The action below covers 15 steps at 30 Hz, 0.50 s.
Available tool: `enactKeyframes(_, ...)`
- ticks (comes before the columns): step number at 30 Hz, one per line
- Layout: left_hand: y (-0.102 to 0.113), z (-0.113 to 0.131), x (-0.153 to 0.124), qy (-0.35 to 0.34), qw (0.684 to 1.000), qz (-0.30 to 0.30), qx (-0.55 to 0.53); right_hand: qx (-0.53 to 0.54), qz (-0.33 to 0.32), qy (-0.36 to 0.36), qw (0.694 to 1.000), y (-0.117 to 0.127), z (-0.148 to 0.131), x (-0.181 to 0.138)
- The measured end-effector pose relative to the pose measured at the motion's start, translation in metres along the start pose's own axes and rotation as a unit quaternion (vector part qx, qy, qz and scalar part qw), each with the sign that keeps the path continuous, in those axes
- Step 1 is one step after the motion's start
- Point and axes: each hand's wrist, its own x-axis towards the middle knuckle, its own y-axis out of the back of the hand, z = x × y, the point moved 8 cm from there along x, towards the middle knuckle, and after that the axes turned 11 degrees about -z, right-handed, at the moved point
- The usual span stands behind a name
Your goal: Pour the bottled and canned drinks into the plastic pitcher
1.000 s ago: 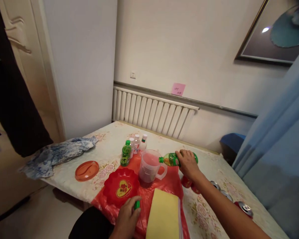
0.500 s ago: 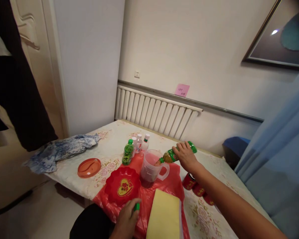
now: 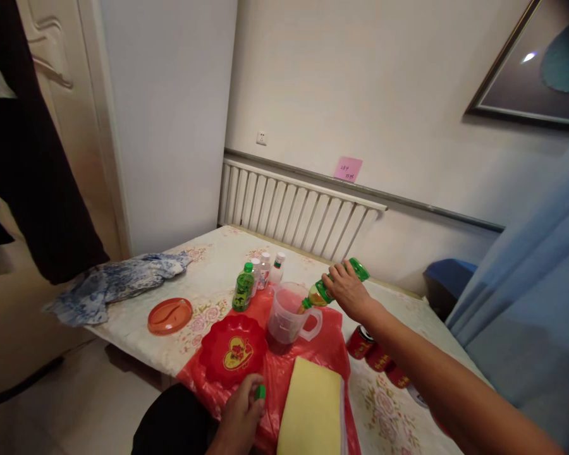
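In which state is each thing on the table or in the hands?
Tilted green bottle: uncapped, pouring, in the right hand
Jug: upright, uncovered
Green cap: off, in the left hand
Standing green bottle: capped
White-capped bottles: closed, upright
Red cans: standing, partly hidden
Red dish: open side up
Orange disc: flat
Cloth: rumpled
Yellow pad: lying flat
Red plastic sheet: spread, wrinkled

Jug (image 3: 281, 325): translucent plastic, smooth. Beneath jug: sheet (image 3: 329, 335), thin plastic, glossy, wrinkled. Left of jug: red dish (image 3: 218, 357), glossy plastic. Right of jug: held bottle (image 3: 319, 293), clear plastic, shiny; cans (image 3: 378, 359), smooth metal.
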Motion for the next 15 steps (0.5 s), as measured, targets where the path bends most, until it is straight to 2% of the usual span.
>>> enactKeyframes(15,-0.0014,0.0091,-0.0036,-0.022,1.000,-0.015,0.003,0.002,-0.005,0.018,1.000,0.0050,-0.0079,0.0058)
